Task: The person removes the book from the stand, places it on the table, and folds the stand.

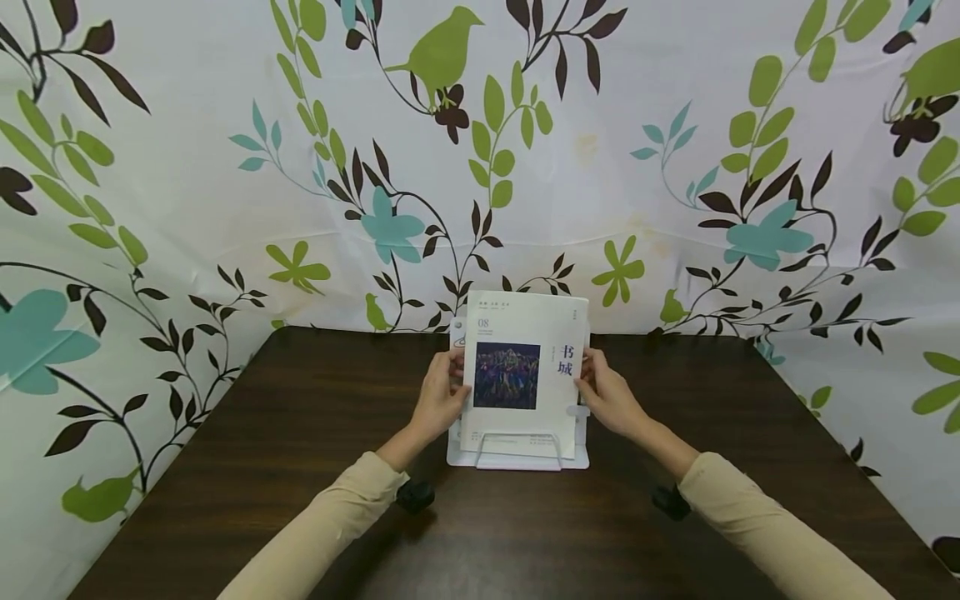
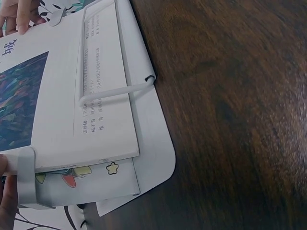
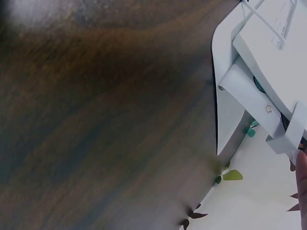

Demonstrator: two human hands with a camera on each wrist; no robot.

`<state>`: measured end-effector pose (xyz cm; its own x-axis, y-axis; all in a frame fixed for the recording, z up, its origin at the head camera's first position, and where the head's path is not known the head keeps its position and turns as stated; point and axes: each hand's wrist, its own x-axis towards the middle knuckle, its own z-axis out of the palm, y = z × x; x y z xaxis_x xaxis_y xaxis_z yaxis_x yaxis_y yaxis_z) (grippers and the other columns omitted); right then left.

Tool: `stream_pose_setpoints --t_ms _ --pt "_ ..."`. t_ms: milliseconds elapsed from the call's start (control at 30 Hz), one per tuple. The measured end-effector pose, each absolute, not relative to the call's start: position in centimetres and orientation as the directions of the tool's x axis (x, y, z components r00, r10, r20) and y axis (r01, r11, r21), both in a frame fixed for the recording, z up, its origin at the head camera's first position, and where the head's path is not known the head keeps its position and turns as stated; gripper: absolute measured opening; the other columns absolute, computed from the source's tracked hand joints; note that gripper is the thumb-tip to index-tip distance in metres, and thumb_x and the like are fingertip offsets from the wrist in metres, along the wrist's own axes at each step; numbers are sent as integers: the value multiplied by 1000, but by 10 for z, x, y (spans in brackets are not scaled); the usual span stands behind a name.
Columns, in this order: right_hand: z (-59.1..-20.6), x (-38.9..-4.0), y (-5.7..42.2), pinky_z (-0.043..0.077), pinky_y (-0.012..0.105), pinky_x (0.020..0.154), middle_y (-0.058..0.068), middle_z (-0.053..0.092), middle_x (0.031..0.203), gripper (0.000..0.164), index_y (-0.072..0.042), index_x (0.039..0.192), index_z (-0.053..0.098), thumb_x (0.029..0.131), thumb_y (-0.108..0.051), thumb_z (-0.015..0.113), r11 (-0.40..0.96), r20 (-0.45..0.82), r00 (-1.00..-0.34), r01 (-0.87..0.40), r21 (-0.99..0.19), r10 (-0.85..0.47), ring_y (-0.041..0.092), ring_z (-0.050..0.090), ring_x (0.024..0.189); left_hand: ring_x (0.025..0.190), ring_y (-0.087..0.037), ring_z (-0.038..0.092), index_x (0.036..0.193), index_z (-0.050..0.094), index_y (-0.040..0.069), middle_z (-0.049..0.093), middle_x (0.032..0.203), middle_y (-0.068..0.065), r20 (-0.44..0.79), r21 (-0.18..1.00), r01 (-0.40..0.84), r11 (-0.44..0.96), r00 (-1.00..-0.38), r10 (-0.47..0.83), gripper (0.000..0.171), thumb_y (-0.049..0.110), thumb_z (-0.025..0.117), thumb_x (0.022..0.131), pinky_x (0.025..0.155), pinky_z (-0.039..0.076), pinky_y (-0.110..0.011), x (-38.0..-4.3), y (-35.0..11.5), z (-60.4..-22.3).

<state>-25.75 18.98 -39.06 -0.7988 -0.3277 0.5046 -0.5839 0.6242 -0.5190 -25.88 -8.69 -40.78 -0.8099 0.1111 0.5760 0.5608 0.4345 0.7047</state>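
Observation:
A white paperback book (image 1: 517, 320) with a dark square picture on its cover leans upright on a white book stand (image 1: 456, 457). My left hand (image 1: 438, 398) grips the book's left edge, thumb at the front and fingers behind. At the right edge, my right hand (image 1: 609, 398) pinches it the same way. A wire loop (image 2: 115, 92) crosses the lower cover. In the left wrist view, a clip (image 2: 27, 175) bends over the book's edge. Another clip (image 3: 289, 132) shows in the right wrist view, beside a finger (image 3: 301, 184). Behind the book, the stand's board carries small printed drawings (image 2: 69, 177).
The stand rests on a dark brown wooden table (image 1: 337, 417), toward its back edge. Behind and at both sides hangs a white cloth (image 1: 570, 183) printed with leaves and birds. A black wrist camera (image 1: 416, 496) sits under the left sleeve, and another (image 1: 670, 502) under the right.

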Motion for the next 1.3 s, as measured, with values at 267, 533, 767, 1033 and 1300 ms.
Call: stream_pose_setpoints --t_ms 267,533,767,1033,1300 --pt "-392 -258 187 45 24 57 13 59 86 41 6 119 37 83 8 56 625 537 -779 -603 -496 -325 16 54 70 83 -25 56 115 50 -4 51 100 -16 604 692 574 438 -793 86 54 -21 64 66 60 50 -25 -258 -88 -409" --pt "-383 -263 182 43 24 57 14 55 87 41 6 122 34 85 11 51 584 499 -797 -595 -552 -340 18 50 72 84 -27 57 118 53 -6 52 103 -19 602 734 543 409 -798 -22 52 -21 61 69 63 53 -33 -255 -82 -411" --pt "-371 -267 179 44 25 58 16 55 87 40 8 121 34 85 11 51 572 492 -796 -600 -559 -354 20 52 72 84 -27 57 120 53 -7 51 105 -20 623 720 545 429 -780 -55 53 -21 60 70 62 53 -33 -256 -81 -404" --pt "-358 -274 179 43 25 60 18 56 90 41 9 124 33 87 8 50 592 499 -797 -593 -545 -339 21 52 74 85 -27 55 121 52 -8 51 105 -20 644 699 558 448 -763 -54 51 -20 60 72 63 53 -35 -264 -80 -391" --pt "-342 -280 179 41 25 57 17 55 88 40 6 123 35 86 10 49 578 544 -781 -607 -545 -307 20 50 70 85 -29 58 122 51 -9 51 106 -22 706 654 616 439 -706 -63 51 -21 58 73 64 54 -35 -272 -78 -375"
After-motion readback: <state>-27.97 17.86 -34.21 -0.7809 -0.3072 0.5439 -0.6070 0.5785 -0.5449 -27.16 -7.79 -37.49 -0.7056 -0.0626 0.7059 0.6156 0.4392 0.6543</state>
